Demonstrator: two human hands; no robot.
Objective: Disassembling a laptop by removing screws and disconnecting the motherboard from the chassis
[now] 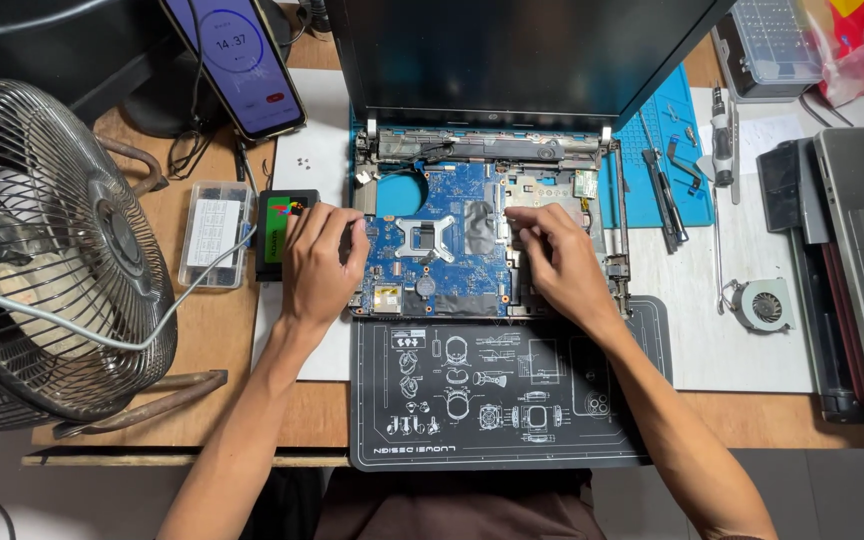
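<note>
A wooden desk (202,340) carries a dark mat (512,400) and an opened laptop (482,240). The left hand (320,262) grips the blue board's (442,250) left edge; the right hand (557,258) presses fingertips on its right side. A fan (47,250) stands left.

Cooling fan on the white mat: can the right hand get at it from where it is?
Probably yes. The cooling fan lies loose beside the laptop base, with bare white mat between it and the right hand.

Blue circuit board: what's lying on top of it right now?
Both hands rest on the blue circuit board: the left hand at its left edge, the right hand at its right. Whatever lies under the palms is hidden.
</note>
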